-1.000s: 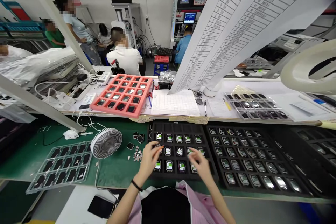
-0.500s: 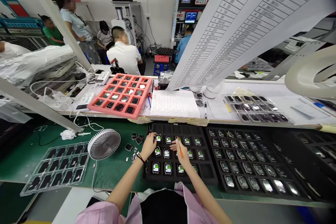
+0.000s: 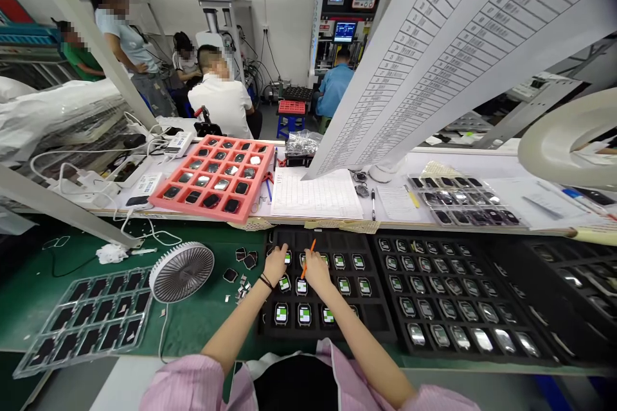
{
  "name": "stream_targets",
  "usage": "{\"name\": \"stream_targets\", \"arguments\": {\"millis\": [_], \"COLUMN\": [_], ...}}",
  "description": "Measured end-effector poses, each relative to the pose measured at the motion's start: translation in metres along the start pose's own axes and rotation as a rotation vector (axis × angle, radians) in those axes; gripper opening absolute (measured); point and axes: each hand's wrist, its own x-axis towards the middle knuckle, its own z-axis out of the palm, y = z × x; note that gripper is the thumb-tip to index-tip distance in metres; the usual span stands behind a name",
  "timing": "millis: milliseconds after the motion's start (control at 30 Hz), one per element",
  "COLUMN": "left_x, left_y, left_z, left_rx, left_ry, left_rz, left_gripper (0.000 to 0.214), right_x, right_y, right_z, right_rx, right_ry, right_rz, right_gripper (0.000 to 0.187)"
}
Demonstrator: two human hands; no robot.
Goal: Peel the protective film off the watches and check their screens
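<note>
Left hand (image 3: 276,264) is curled down over the top-left smartwatches (image 3: 304,314), fingers bunched, hiding most of one watch; can't tell if it's gripping. Right hand (image 3: 317,271) is just beside it, pinching an orange pen (image 3: 308,259) that partly covers the next watch. Pen's long axis runs away from the person, far end leaning right. Watches sit in rows in a black foam tray (image 3: 376,318), screens up, lit green and white, long sides running front to back. Both hands are over the tray's top-left area. Tray has an empty slot at near right and more open slots along the far row. Near edge faces the person, far edge lies just short of a strip of paper tape (image 3: 341,226). Right side sits just beside a second black foam tray (image 3: 424,353) of silver-faced watches. Open room is left of the tray on a green mat (image 3: 193,327): small black parts (image 3: 248,261), then a white desk fan (image 3: 182,271) and a clear plastic tray (image 3: 91,314). Beyond, on the bench (image 3: 395,164), are a ruled paper sheet (image 3: 315,196) and a red foam tray (image 3: 212,176).
</note>
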Motion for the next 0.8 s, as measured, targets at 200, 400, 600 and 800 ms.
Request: {"name": "stream_targets", "arguments": {"millis": [200,400,600,800], "left_x": [-0.003,-0.012,-0.041,-0.070], "left_y": [-0.015,-0.024,-0.032,-0.044], "left_z": [-0.004,-0.001,0.004,0.023], "left_rx": [-0.210,-0.568,-0.860,-1.156], "left_ry": [0.054,0.149,0.152,0.134], "left_rz": [0.090,0.112,0.122,-0.049], "left_gripper": [0.039,0.033,0.047,0.065], "right_x": [0.007,0.013,0.024,0.027], "right_y": [-0.005,0.000,0.008,0.010], "right_z": [0.001,0.001,-0.008,-0.014], "right_rx": [-0.077,-0.043,-0.003,-0.013], "right_ry": [-0.057,-0.083,-0.111,-0.176], "right_rz": [0.010,0.003,-0.036,-0.072], "right_gripper": [0.035,0.031,0.020,0.029]}}
